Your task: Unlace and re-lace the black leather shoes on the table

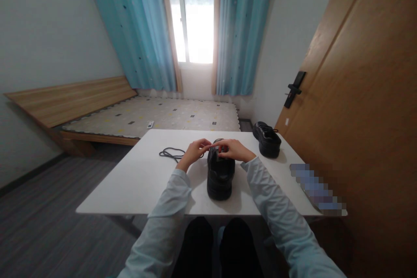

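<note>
A black shoe (220,180) stands on the white table (130,182) in front of me, heel toward me. At the left side of its lacing area is my left hand (196,150), fingers pinched together over something I cannot make out. My right hand (236,150) reaches over the shoe's upper from the right, its index finger touching the left fingertips and its other fingers curled; what it holds is too small to tell. A dark lace (171,153) lies looped on the table, left of my left hand.
A second black shoe (269,142) stands at the table's back right. A blurred flat item (314,186) lies along the right edge. Behind the table is a bed (176,115); a wooden door (365,95) is on the right.
</note>
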A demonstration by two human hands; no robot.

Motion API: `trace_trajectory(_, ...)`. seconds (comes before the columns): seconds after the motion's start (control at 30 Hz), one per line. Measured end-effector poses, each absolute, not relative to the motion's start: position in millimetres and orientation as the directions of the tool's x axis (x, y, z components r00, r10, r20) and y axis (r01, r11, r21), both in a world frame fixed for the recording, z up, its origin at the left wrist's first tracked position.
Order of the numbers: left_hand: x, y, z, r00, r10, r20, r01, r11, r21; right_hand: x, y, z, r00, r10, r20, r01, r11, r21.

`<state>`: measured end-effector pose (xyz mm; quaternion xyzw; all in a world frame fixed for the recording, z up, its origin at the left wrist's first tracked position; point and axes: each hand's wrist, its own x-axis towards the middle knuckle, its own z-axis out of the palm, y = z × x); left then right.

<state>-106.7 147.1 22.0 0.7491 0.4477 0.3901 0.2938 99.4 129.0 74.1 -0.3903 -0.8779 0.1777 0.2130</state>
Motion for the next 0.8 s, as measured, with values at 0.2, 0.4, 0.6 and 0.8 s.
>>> trace_trajectory(0.2,-111.7,149.4,18.7,0.290,0.903,0.318,0.383,-0.414,0.826,103.1,132.1,69.6,-0.614,0.765,0.193,0.620,0.619,-0.482)
trace_trajectory(0.4,-110.7,144.4,23.4,0.357,0.889,0.288,0.421,-0.428,0.800,108.1,135.6,62.9,-0.630,0.743,0.225,0.540,0.628,-0.561)
trace_trajectory(0.6,-110.3,141.5,27.6,0.343,0.891,0.296,0.485,-0.438,0.757,105.8,134.3,59.8,-0.620,0.726,0.299,0.502,0.659,-0.560)
trace_trajectory(0.8,-110.2,142.7,26.7,0.326,0.895,0.303,0.512,-0.437,0.739,104.4,132.8,58.4,-0.583,0.737,0.342,0.492,0.655,-0.573)
